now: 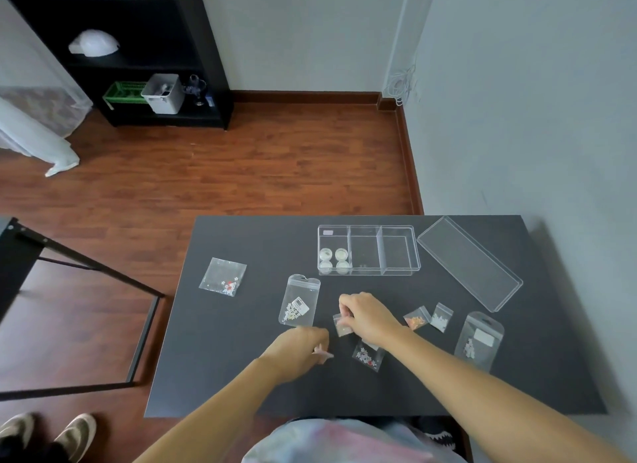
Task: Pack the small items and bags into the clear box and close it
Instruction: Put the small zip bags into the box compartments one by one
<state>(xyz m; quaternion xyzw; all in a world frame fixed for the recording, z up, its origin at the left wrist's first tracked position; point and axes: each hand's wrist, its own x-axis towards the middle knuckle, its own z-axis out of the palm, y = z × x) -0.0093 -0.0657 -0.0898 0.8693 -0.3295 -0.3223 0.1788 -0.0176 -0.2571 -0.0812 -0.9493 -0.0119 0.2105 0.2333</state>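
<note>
Your right hand [365,319] pinches a tiny clear zip bag [343,326] mid-table; your left hand [300,347] is closed on a small pink piece [322,353]. The clear three-compartment box [368,250] sits open near the dark table's [241,376] far edge. Slick film could slip from your pinch, and your reaching forearm could sweep the bag of red-and-white beads [368,355] off.

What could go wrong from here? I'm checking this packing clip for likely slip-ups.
1. The right hand pinches a tiny bag only at its edge; it might slip on the way to the clear box.
2. The bag at far left lies apart from the others and could be overlooked.
3. The lid sits near the table's right edge; a passing arm might nudge it off.
</note>
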